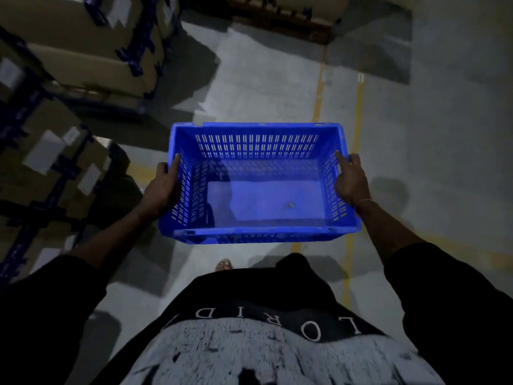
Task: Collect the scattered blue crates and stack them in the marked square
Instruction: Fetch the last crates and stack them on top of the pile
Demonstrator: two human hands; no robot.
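Note:
I carry one blue slotted plastic crate (258, 201) at waist height, level, over the grey floor. It is empty except for a small scrap on its bottom. My left hand (162, 187) grips the crate's left wall, thumb hooked over the rim and fingers underneath outside. My right hand (351, 180) grips the right wall the same way, thumb over the rim. No other blue crate is in view.
Stacked cardboard boxes with blue tape (55, 151) stand along the left, more at the upper left (91, 43). Yellow floor lines (356, 112) run ahead on the right. A wooden pallet (280, 20) lies at the far top. One sandalled foot (224, 264) shows below the crate.

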